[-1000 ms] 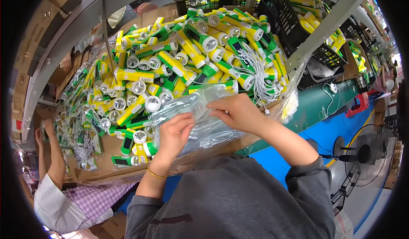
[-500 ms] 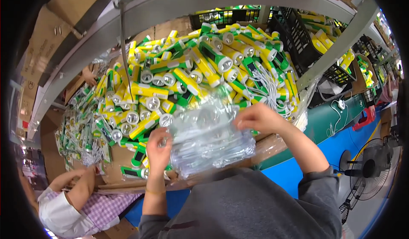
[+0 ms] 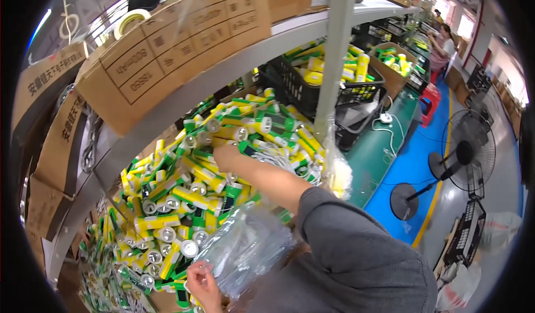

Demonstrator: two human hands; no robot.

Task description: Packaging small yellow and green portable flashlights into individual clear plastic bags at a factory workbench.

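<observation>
A heap of yellow-and-green flashlights (image 3: 192, 196) with clear lens ends fills the bench. My right hand (image 3: 227, 157) reaches across into its upper part, beside a bundle of white cables (image 3: 273, 156). Its fingers are hidden among the flashlights, so their grip does not show. Close to my body lies a stack of clear plastic bags (image 3: 248, 251). My left hand (image 3: 203, 285) is at the near left corner of the stack, its thumb and fingers pinched on the edge of a plastic bag.
Cardboard boxes (image 3: 178, 45) stand on a shelf above the heap. Behind a grey post (image 3: 335, 62) sits a black crate (image 3: 304, 90) of flashlights. A white-corded adapter (image 3: 386, 118) lies on the green bench (image 3: 368, 171). Floor fans (image 3: 463, 152) stand right. Packed flashlights (image 3: 106, 279) lie lower left.
My right hand has left the plastic bags and reached forward into the flashlights. My left hand stays by the bags. The view has swung right, showing more aisle and shelf boxes.
</observation>
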